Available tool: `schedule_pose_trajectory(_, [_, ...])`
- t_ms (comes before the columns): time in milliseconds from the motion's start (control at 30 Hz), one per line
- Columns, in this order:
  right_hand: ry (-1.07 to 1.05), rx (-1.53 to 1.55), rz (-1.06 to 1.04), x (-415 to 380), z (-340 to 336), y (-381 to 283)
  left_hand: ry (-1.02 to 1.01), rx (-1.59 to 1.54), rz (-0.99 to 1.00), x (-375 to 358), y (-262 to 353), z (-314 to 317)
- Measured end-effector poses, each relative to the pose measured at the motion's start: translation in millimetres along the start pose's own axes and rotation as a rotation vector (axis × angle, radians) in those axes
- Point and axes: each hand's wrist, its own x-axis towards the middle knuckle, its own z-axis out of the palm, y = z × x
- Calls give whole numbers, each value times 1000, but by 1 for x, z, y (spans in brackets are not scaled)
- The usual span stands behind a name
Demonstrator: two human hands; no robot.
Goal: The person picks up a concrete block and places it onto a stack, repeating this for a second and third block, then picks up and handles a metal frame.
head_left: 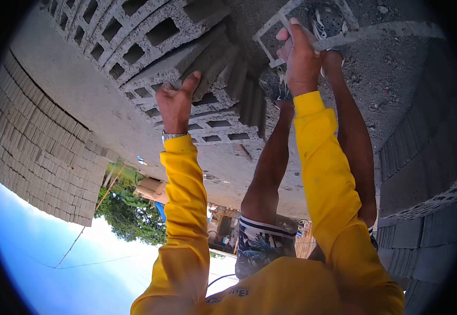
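Note:
My left hand, with a watch at its wrist, grips a grey hollow concrete block in a stack. Its thumb lies on the block's edge, and its other fingers are curled partly out of sight by the block's holes. My right hand is closed on a pale grey flat-bar frame with a long bar running right. That frame is above my sandalled feet, beside the blocks. Part of the grip is hidden behind the hand.
More hollow blocks stand in rows at the upper left. Large block stacks rise at the far left and along the right. Gritty ground with loose rubble surrounds my feet. Trees and sheds appear behind.

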Motion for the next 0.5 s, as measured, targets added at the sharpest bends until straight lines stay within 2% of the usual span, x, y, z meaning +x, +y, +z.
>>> schedule_pose_trajectory(33, [9, 22, 3, -5, 3, 12, -47, -64, -47, -8, 7, -11])
schedule_pose_trajectory(133, [-17, 104, -45, 0, 19, 31, -59, 73, -66, -2, -15, -26])
schedule_pose_trajectory(233, [-43, 31, -59, -7, 34, 16, -55, -22, 38, 1, -13, -18])
schedule_pose_trajectory(267, [-18, -173, -349, -10, 39, 8, -45, -14, 34, -2, -8, -16])
schedule_pose_trajectory(367, [-102, -143, -382, 4, 49, 23, -14, -3, 61, 2, -6, -13])
schedule_pose_trajectory(400, [-141, -148, -221, 13, 56, 47, -3, 5, 81, 8, -19, -16])
schedule_pose_trajectory(433, [-112, -214, -528, 32, 64, 88, 2, 16, 96, 8, -26, -17])
schedule_pose_trajectory(500, [15, -633, -1185, 46, 71, 94, -25, 49, 27, 2, -12, -16])
